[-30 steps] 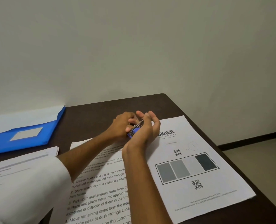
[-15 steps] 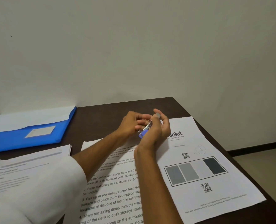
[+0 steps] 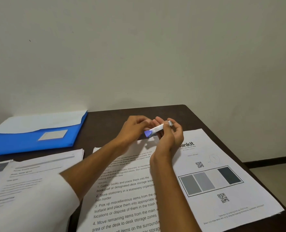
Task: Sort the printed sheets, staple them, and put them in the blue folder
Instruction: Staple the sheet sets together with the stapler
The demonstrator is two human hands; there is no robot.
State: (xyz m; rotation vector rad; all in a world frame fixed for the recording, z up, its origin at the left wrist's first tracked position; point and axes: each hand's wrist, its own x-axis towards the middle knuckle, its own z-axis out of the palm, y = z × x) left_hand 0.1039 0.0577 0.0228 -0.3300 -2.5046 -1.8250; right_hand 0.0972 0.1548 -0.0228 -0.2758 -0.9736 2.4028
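Note:
Above the dark desk, both hands work a small stapler with a silver metal top and a blue end. My right hand holds it with fingers curled round its far end. My left hand pinches it at the blue end. Below the hands lie a printed sheet of numbered text and, to its right, a sheet with grey boxes and QR codes. A stack of printed sheets sits at the left. The blue folder lies at the back left with white paper showing in it.
The dark desk stands against a plain wall. Its right edge runs diagonally past the QR-code sheet, with floor and a dark skirting board beyond. My white sleeve covers part of the left stack.
The stapler has turned in my hands, so more of its long silver top shows, reaching toward my right fingers. My view has shifted, and everything sits further right in the frame.

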